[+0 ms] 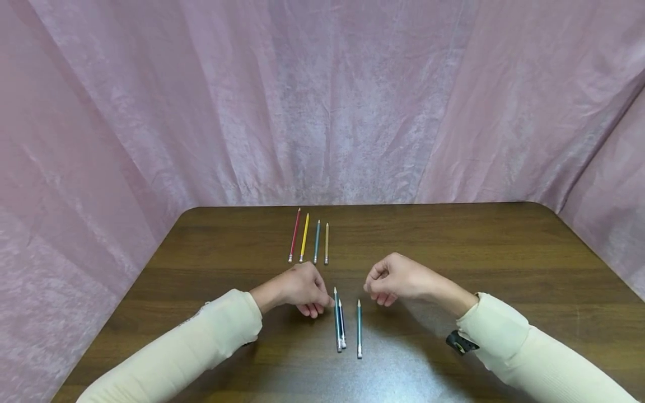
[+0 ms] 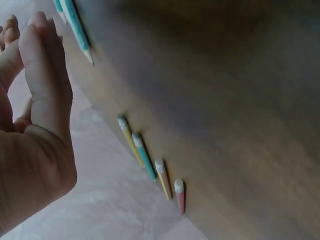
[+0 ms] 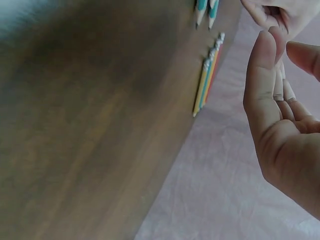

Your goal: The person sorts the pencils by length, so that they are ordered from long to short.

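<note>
Three pencils lie on the table between the two hands: a teal pencil (image 1: 337, 324), a dark blue pencil (image 1: 342, 326) close along its right side, and another teal pencil (image 1: 359, 330) a little apart to the right. My left hand (image 1: 304, 286) is just left of the first teal pencil, fingertips at its side; whether they touch it I cannot tell. Above and right of the separate teal pencil, my right hand (image 1: 400, 278) hovers with fingers loosely bent. The right wrist view shows its thumb apart from the fingertips (image 3: 265, 47), holding nothing.
Farther back, a red pencil (image 1: 295, 235), a yellow pencil (image 1: 304, 238), a blue pencil (image 1: 317, 242) and a tan pencil (image 1: 326, 244) lie side by side, tips away from me. A pink curtain (image 1: 327, 101) hangs behind the brown wooden table (image 1: 478, 240).
</note>
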`<state>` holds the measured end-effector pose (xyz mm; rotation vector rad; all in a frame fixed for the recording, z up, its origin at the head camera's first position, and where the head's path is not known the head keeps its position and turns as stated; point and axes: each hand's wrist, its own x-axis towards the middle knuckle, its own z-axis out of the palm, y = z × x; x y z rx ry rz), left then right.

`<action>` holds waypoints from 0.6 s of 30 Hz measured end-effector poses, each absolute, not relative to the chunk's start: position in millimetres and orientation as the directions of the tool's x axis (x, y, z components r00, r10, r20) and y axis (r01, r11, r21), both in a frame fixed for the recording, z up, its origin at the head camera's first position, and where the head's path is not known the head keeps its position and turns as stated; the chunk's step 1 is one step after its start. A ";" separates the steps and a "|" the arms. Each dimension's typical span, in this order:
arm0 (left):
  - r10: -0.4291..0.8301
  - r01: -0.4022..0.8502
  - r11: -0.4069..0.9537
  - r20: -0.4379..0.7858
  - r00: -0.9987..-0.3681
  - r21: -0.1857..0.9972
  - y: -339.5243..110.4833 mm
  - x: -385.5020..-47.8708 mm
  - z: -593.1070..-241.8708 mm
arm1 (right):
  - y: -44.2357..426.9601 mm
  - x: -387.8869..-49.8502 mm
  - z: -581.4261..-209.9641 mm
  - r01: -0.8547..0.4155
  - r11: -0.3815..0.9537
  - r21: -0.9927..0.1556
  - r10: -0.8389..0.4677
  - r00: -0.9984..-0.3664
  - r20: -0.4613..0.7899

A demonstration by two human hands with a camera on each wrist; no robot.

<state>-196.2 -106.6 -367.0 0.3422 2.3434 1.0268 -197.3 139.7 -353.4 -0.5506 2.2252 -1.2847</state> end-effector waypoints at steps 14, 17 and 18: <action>0.429 0.044 0.715 -0.387 -0.816 0.698 -94.7 -192.0 -381.0 | 142.5 -178.7 -372.8 -0.085 0.462 -0.883 -0.613 -0.750 -0.249; 0.422 0.061 0.727 -0.375 -0.826 0.684 -92.2 -191.3 -380.5 | 140.1 -178.1 -377.7 -0.083 0.473 -0.877 -0.617 -0.742 -0.263; 0.419 0.064 0.731 -0.372 -0.829 0.680 -91.5 -191.2 -380.3 | 139.4 -177.8 -379.0 -0.085 0.477 -0.875 -0.619 -0.739 -0.266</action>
